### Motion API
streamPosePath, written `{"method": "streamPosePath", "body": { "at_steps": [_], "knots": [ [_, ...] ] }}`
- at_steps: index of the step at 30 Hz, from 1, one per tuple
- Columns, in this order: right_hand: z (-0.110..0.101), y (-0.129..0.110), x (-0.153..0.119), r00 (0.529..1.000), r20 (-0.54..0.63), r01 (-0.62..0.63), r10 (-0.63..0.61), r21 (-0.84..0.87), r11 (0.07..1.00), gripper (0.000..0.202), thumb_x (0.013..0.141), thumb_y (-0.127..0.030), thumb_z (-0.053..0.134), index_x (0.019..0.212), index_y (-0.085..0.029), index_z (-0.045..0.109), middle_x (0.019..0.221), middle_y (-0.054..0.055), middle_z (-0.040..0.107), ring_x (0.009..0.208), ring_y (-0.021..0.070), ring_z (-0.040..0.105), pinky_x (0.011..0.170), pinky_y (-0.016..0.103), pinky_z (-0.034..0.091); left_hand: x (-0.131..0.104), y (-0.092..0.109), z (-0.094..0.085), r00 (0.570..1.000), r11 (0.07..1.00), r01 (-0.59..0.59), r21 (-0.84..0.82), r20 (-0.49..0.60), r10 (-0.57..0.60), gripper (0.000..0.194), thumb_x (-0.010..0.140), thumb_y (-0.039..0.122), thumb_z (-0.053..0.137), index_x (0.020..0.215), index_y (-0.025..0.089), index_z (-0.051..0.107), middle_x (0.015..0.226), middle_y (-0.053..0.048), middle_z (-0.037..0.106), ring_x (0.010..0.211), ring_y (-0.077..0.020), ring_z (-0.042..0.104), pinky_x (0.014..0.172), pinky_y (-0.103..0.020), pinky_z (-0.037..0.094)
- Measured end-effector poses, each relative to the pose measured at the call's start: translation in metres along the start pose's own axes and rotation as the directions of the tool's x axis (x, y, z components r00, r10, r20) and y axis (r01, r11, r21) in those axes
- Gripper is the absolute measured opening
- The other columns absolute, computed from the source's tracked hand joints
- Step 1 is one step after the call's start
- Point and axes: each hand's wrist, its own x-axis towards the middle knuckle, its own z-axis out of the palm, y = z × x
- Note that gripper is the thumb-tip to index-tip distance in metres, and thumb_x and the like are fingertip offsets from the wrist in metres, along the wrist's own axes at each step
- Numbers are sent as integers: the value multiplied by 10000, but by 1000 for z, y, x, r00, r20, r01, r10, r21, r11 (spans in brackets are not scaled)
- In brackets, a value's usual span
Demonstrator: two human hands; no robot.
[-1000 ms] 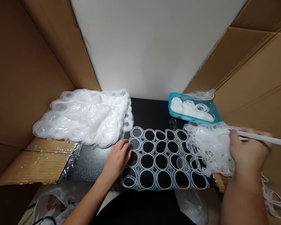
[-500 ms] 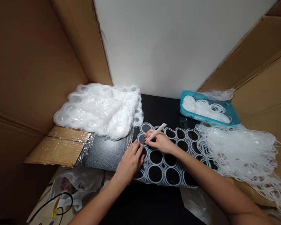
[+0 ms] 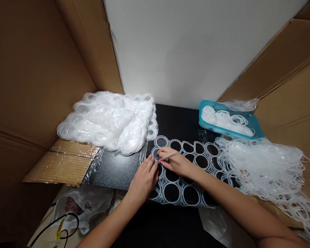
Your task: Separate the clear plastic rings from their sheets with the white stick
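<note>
A translucent white sheet with rows of ring outlines (image 3: 180, 187) lies on the black tabletop in front of me. Many of its circles are open, showing black through them, while the two at the upper left look filled in grey. My right hand (image 3: 177, 162) pinches a slim, pale, pen-like stick (image 3: 169, 156), its tip down at a circle near the sheet's left edge. Just below and left of that tip, my left hand (image 3: 144, 175) rests with fingers stretched out over the edge of the sheet.
A thick stack of white ring sheets (image 3: 111, 120) stands at the back left. At the back right, a blue basket (image 3: 205, 126) holds loose white rings. A heap of ring-holed sheets (image 3: 271, 162) spreads to the right. Cardboard walls (image 3: 36, 69) rise on both sides.
The stick has tipped lower and turned in my right hand, its tip shifting slightly down and left. My left hand stays almost where it was.
</note>
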Motion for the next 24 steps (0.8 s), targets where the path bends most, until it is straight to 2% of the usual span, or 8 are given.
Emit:
{"method": "streamPosePath", "body": {
  "at_steps": [3,5,7,9,11,14,17,24],
  "knots": [
    [8,-3,-5,995,-28,89,-97,-212,973,155,963,-136,490,961,-182,638,999,108,667,953,244,591,860,380,479,1,0,0,1000,1000,10,-16,20,-10,358,949,136,479,1302,139,537,1369,-153,584,1345,-289,502,1097,-463,465],
    [0,6,-5,984,-169,11,-54,-244,970,208,983,-152,441,1001,-187,645,1025,121,678,966,254,603,873,389,474,1,0,1,1000,1000,6,-19,17,-6,348,941,131,487,1284,127,548,1356,-162,588,1341,-298,504,1091,-461,469],
    [-19,23,-3,917,-392,-163,76,-195,967,239,993,-185,407,1023,-192,644,1044,123,680,967,254,612,873,381,472,0,0,0,1000,1000,2,-21,7,-2,338,939,128,491,1271,125,555,1345,-163,592,1339,-300,503,1081,-458,476],
    [-42,42,2,790,-572,-362,222,-143,921,229,982,-214,417,990,-191,645,1015,117,683,938,258,617,844,372,466,0,1,-3,1000,1000,2,-26,-1,-2,333,941,125,493,1268,138,555,1327,-152,599,1331,-294,507,1066,-452,486],
    [-58,56,8,744,-597,-453,301,-119,884,193,953,-224,456,923,-192,644,947,99,687,883,249,617,788,345,454,3,2,-10,1000,1000,12,-17,2,-12,293,942,141,505,1227,153,577,1269,-139,624,1295,-297,532,1039,-460,500],
    [-60,59,17,864,-406,-354,298,-70,932,166,937,-236,494,867,-199,640,880,59,683,821,211,609,734,301,433,14,4,-20,998,998,56,29,-4,-56,227,933,171,539,1147,159,612,1190,-138,638,1206,-305,579,1007,-478,504],
    [-43,49,25,956,-218,-198,196,13,980,147,934,-231,519,855,-197,639,888,42,675,845,193,604,769,294,433,32,5,-23,997,995,72,70,-45,-69,333,923,196,568,1250,136,577,1293,-161,594,1243,-312,549,1048,-480,469],
    [-28,44,35,988,-7,-149,154,207,967,92,915,-216,581,861,-184,647,862,25,651,806,167,588,749,278,441,45,1,3,1000,995,-6,97,7,5,411,940,260,564,1309,78,557,1319,-155,614,1261,-315,538,1073,-464,448]
  ]
}}
